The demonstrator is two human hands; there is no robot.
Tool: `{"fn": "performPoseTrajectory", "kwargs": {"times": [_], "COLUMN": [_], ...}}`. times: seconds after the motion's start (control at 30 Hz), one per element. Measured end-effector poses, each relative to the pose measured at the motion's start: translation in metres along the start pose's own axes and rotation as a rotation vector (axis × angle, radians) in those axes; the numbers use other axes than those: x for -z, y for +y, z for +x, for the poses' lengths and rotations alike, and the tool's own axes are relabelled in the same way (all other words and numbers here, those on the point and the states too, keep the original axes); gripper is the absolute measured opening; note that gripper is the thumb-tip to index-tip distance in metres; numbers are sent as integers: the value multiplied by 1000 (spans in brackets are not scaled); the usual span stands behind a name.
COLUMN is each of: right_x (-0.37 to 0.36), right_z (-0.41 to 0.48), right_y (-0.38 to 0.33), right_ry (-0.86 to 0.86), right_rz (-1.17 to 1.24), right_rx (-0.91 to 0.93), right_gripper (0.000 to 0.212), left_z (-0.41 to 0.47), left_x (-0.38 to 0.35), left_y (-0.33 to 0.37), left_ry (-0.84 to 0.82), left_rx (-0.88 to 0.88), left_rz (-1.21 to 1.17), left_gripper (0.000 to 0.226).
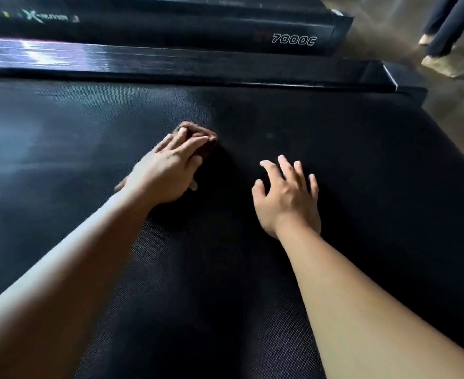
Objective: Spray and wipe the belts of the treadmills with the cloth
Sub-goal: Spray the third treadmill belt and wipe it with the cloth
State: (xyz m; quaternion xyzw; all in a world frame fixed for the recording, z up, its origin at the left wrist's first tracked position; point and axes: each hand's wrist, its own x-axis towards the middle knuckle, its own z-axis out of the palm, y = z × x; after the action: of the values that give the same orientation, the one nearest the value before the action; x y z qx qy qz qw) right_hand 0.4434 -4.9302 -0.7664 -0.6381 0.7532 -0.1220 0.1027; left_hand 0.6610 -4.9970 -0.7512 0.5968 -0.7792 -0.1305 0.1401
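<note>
A black textured treadmill belt (334,149) fills most of the head view. A brown cloth (198,135) lies bunched on the belt near the middle. My left hand (168,170) presses flat on the cloth, fingers stretched over it, and only the cloth's far end shows past the fingertips. My right hand (288,192) rests on the bare belt to the right of the cloth, fingers spread and nothing in it. A wet sheen shows on the belt's left part (47,127). No spray bottle is in view.
The treadmill's black side rail (225,69) runs along the far edge of the belt. Beyond it sits a second treadmill (293,39) marked 7000C. At the top right a person's legs and feet (438,36) stand on the brown floor.
</note>
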Motion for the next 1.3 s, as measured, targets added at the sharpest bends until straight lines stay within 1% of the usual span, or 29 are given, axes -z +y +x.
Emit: {"fn": "performPoseTrajectory", "kwargs": {"times": [0.1,0.17,0.23,0.3,0.37,0.4,0.43,0.47,0.5,0.57,0.63,0.67,0.73,0.83,0.87,0.9,0.93,1.0,1.07,1.1,1.2,1.3], "right_x": [1,4,7,11,20,25,30,34,38,43,47,50,56,66,70,73,76,79,79,79,78,72], "right_z": [0,0,2,5,6,5,2,-1,-6,-15,-23,-27,-32,-32,-30,-29,-27,-25,-25,-26,-27,-28], "right_y": [3,5,8,10,12,15,20,26,34,50,66,73,87,108,116,124,132,150,167,174,188,190], "right_ry": [15,17,3,-40,-97,-121,-141,-152,-153,-145,-142,-140,-131,-111,-105,-101,-98,-98,-99,-99,-101,-68], "right_rz": [32,93,158,180,211,227,231,216,191,141,99,80,52,21,10,-1,-14,-53,-88,-97,-122,-137], "right_rx": [15,9,-4,3,27,40,53,65,78,106,129,138,142,122,108,92,74,33,-11,-33,-45,-32], "right_gripper": [48,47,46,46,46,46,46,46,46,46,47,47,48,49,50,51,51,52,54,55,56,55], "left_z": [-9,-7,-1,6,8,5,-3,-16,-31,-58,-76,-85,-101,-112,-111,-105,-97,-75,-48,-35,-2,12], "left_x": [7,11,11,6,-3,-9,-16,-19,-22,-31,-39,-41,-35,-25,-21,-17,-16,-24,-45,-51,-64,-73], "left_y": [-6,4,16,19,20,24,34,49,63,81,81,79,76,78,80,79,78,70,55,57,84,140], "left_ry": [73,98,-25,-167,-247,-260,-261,-228,-171,-79,-63,-58,2,190,233,214,129,-83,-179,-199,-178,-135], "left_rx": [141,158,207,238,174,116,61,22,23,43,25,34,72,-7,-9,13,79,252,270,276,317,315], "left_rz": [-30,-6,48,69,130,186,228,241,202,118,129,148,154,221,273,310,303,277,323,356,305,233], "left_gripper": [46,44,48,63,82,82,76,69,66,71,76,74,66,51,47,45,48,64,84,87,74,71]}}
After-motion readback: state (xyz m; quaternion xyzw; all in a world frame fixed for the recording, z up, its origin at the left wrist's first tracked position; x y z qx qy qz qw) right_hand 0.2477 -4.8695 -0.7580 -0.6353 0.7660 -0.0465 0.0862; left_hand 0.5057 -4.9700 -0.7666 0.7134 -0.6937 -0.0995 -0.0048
